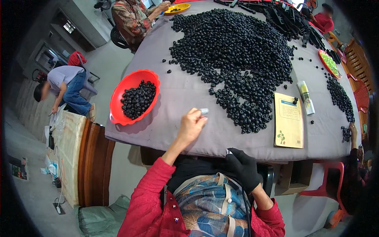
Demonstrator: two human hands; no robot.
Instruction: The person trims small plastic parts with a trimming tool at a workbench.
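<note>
My bare left hand point(191, 125) is just above the near part of the grey-covered table point(173, 93), its fingers curled together. A small silvery-white piece point(203, 111) shows at its fingertips; whether it is held or worn on a finger I cannot tell. At the table's front edge, my right hand point(244, 168), in a black glove, is closed with a small pale pointed tip point(228, 151) sticking out of it. Beyond both hands spreads a large heap of small round black parts point(237, 43). On the left, a red scalloped plastic bowl point(115, 103) holds more black parts point(138, 99).
To the right lie a yellow booklet point(288, 130) and a clear-and-green packet point(306, 96). Black strips point(284, 23) pile up at the back. Another person's hand point(352, 128) touches black parts at the right edge. Someone bends over a wooden piece point(92, 162) at left.
</note>
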